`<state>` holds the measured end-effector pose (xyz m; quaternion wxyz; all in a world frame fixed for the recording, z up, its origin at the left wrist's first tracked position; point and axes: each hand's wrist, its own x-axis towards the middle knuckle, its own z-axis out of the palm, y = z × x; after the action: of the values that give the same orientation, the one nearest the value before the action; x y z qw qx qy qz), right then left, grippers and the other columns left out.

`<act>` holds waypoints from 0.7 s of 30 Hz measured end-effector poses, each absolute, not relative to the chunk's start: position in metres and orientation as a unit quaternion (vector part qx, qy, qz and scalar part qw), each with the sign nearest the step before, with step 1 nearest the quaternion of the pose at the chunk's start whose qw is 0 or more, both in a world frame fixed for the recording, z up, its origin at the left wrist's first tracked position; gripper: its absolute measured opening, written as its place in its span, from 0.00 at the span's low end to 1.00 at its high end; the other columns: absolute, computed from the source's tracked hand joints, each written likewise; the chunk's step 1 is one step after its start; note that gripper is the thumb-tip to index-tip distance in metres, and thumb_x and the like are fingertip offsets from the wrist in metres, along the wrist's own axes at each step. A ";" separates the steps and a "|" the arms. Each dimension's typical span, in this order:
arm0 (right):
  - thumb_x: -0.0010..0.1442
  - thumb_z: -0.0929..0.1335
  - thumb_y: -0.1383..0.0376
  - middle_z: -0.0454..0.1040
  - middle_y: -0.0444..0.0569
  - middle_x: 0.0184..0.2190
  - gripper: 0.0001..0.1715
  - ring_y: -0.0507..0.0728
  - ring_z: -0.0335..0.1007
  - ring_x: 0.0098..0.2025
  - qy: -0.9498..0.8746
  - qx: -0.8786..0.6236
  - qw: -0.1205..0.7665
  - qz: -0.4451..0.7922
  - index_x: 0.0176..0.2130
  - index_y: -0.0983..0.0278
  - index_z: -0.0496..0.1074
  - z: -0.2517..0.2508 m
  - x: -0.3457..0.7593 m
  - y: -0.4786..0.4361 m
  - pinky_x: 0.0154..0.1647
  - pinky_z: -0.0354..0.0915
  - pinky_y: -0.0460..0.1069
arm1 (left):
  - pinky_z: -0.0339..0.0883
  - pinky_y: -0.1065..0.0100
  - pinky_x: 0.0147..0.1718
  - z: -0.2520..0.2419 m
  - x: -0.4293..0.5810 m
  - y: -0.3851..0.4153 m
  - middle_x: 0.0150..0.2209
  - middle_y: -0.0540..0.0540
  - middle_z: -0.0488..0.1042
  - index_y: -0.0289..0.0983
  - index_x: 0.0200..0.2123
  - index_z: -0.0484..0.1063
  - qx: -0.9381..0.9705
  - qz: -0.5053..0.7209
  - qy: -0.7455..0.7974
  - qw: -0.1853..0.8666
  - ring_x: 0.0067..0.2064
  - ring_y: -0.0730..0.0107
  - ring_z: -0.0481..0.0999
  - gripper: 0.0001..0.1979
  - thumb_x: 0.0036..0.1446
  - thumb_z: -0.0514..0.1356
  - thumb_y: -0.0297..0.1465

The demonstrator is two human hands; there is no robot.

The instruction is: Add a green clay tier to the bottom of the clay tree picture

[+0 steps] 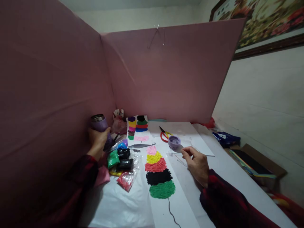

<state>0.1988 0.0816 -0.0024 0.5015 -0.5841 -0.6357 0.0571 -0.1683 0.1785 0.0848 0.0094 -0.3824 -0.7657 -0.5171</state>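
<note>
At the left, my left hand (99, 141) is wrapped round a purple thermos bottle (101, 124), upright with its steel mouth uncovered. My right hand (196, 163) hovers over or rests on the table at the right, thumb and forefinger pinched together; whatever may be between them is too small to make out. Just beyond those fingertips sits a round purple bottle lid (174, 142), hollow side up. A fork (171, 153) lies beside the right hand. Between both hands is a long white sheet (173, 210) bearing textured bands of pink, yellow, red, black and green clay (162, 190).
Several bags of coloured clay (125, 164) crowd the space beside the left forearm. Scissors (163, 135) with red and yellow handles lie behind the lid. A colour sample card (142, 129) is farther back. Pink panels (166, 76) wall off the table's left and back.
</note>
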 end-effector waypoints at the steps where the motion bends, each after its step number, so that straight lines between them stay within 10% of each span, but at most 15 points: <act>1: 0.60 0.64 0.57 0.71 0.43 0.20 0.15 0.52 0.65 0.21 -0.636 -0.585 0.501 0.057 0.29 0.63 0.71 -0.003 0.199 0.082 0.25 0.58 0.46 | 0.70 0.55 0.43 0.081 -0.169 0.182 0.50 0.41 0.69 0.35 0.52 0.66 -0.369 -0.512 -0.776 -0.005 0.46 0.60 0.73 0.17 0.62 0.58 0.34; 13: 0.59 0.64 0.57 0.71 0.43 0.19 0.14 0.51 0.62 0.18 -0.642 -0.588 0.488 0.060 0.28 0.63 0.71 -0.004 0.200 0.083 0.21 0.57 0.45 | 0.71 0.58 0.40 0.120 -0.158 0.172 0.46 0.42 0.71 0.34 0.49 0.67 -0.387 -0.511 -0.768 0.009 0.42 0.63 0.74 0.15 0.61 0.58 0.34; 16: 0.60 0.64 0.57 0.71 0.43 0.20 0.15 0.51 0.60 0.18 -0.647 -0.583 0.488 0.063 0.28 0.63 0.72 -0.002 0.199 0.082 0.21 0.57 0.46 | 0.70 0.59 0.39 0.146 -0.145 0.154 0.45 0.42 0.73 0.30 0.49 0.66 -0.411 -0.532 -0.738 0.058 0.42 0.59 0.74 0.30 0.43 0.71 0.32; 21: 0.59 0.63 0.58 0.72 0.44 0.20 0.14 0.52 0.63 0.20 -0.649 -0.576 0.493 0.061 0.28 0.63 0.71 0.000 0.199 0.081 0.22 0.58 0.46 | 0.69 0.69 0.29 0.161 -0.110 0.099 0.33 0.53 0.75 0.36 0.42 0.69 -0.496 -0.554 -0.667 0.048 0.33 0.66 0.75 0.27 0.35 0.71 0.32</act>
<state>0.1988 0.0813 -0.0003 0.4926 -0.5761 -0.6494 0.0614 -0.1100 0.0990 0.1612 0.0482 -0.4959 -0.6669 -0.5540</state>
